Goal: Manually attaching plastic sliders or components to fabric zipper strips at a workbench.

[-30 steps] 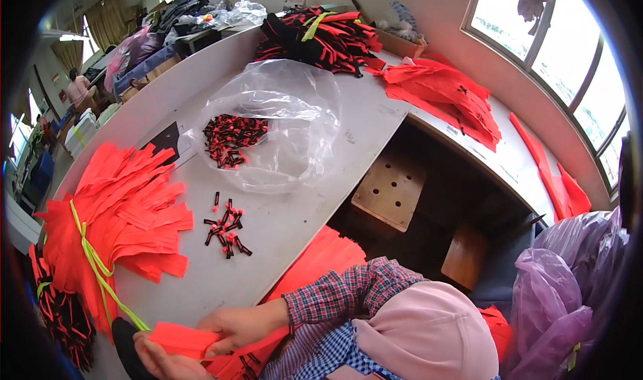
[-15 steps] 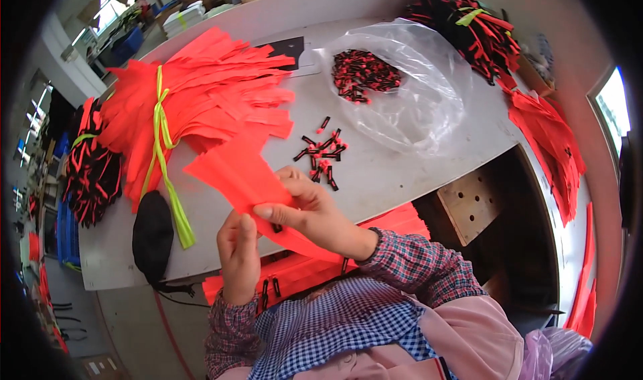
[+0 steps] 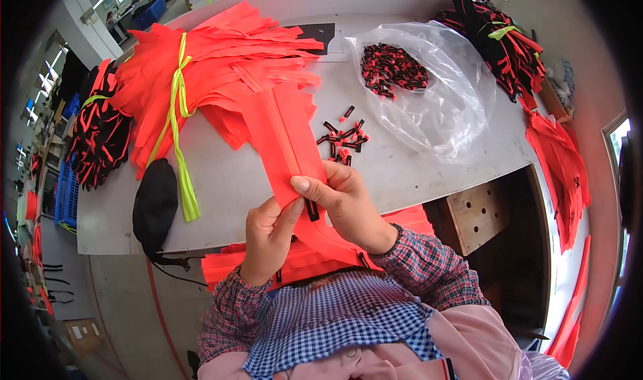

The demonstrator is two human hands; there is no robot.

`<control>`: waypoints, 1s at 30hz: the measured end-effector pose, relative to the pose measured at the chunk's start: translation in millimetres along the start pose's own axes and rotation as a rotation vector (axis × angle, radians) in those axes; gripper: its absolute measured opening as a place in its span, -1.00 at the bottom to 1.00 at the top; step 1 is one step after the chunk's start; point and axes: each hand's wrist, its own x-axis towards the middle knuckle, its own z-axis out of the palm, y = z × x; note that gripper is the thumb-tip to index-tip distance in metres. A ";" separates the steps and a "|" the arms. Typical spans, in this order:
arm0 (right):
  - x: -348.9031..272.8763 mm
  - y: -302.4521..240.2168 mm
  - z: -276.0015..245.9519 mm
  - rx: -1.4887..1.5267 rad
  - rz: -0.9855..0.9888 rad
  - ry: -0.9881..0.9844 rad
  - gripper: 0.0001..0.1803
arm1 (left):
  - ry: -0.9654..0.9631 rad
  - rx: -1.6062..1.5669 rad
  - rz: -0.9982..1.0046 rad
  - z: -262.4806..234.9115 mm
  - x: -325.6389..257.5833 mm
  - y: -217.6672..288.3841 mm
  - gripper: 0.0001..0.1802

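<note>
Between my hands is a bright orange-red zipper (image 3: 284,135), a flat tape with a seam along its middle. Its far end stretches up over the table toward a pile of like tapes. My left hand (image 3: 269,236) pinches its left edge, and my right hand (image 3: 351,202) grips it from the right, thumb on top. A black pull tab (image 3: 312,209) hangs on the tape just below my right thumb. More orange-red zippers (image 3: 315,266) with black tabs lie across my lap. Small black-and-red zipper pulls (image 3: 345,133) are scattered on the table beyond my right hand.
A clear plastic bag (image 3: 459,125) holds a heap of black-and-red pulls (image 3: 392,68). Left of it lies a large orange-red tape bundle (image 3: 214,72) tied with a yellow strip (image 3: 178,105). A black pouch-like thing (image 3: 155,199) sits at the table's left edge. An open drawer (image 3: 479,216) is at right.
The zipper has turned from slanting left to pointing more nearly straight away from me. Both hands have shifted a little right, and the black tab now shows more fully.
</note>
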 end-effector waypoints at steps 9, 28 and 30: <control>11.2 11.8 -27.6 -0.224 -0.162 -0.135 -0.59 | 0.102 -0.006 0.015 -0.5 -15.1 -6.9 -0.69; -34.5 48.6 -100.5 -0.817 0.273 -0.473 -0.66 | 0.567 -0.605 -0.020 -65.1 -11.3 -34.9 -0.64; -34.9 48.9 -90.2 -0.729 0.285 -0.440 -0.66 | 0.490 -0.605 -0.121 -49.9 -20.3 -48.8 -0.68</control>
